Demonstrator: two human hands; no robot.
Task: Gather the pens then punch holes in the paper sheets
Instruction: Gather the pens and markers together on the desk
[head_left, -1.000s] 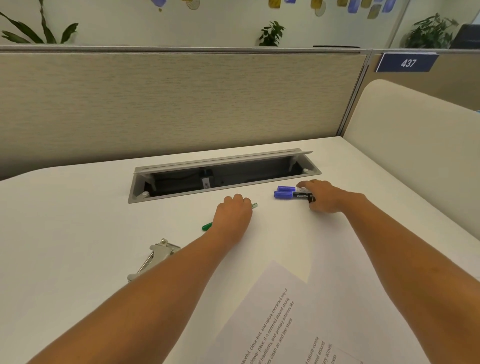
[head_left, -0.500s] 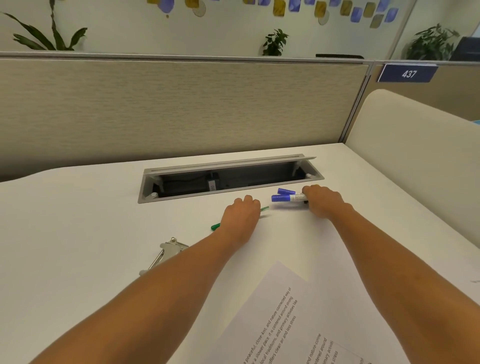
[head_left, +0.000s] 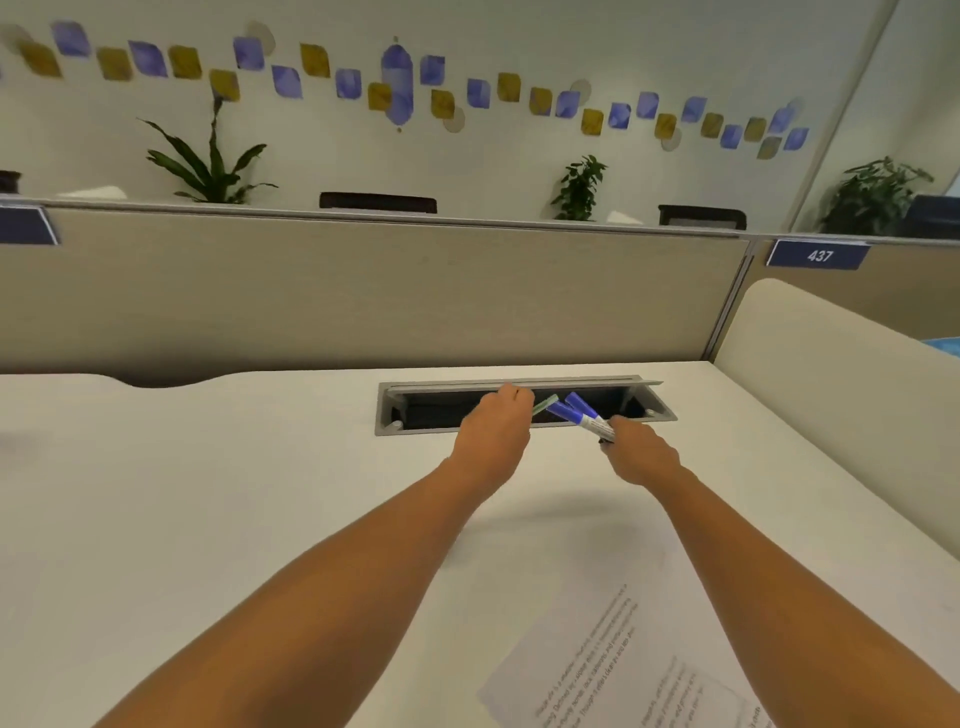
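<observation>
My right hand (head_left: 641, 453) grips two blue-capped markers (head_left: 579, 414), lifted off the white desk with their caps pointing up and left. My left hand (head_left: 496, 431) is curled round a green pen (head_left: 545, 404); only its pale tip shows past my fingers, close to the marker caps. Both hands hover in front of the open cable tray. Printed paper sheets (head_left: 613, 670) lie near the front edge of the desk between my forearms. The hole punch is out of view.
An open grey cable tray (head_left: 389, 415) is sunk into the desk (head_left: 208, 493) just behind my hands. A beige partition (head_left: 363, 291) runs along the back and a padded cream divider (head_left: 831, 395) closes the right side.
Both hands have lifted their pens off the desk and moved closer together. The camera has tilted up, so the hole punch at the left has left the view.
</observation>
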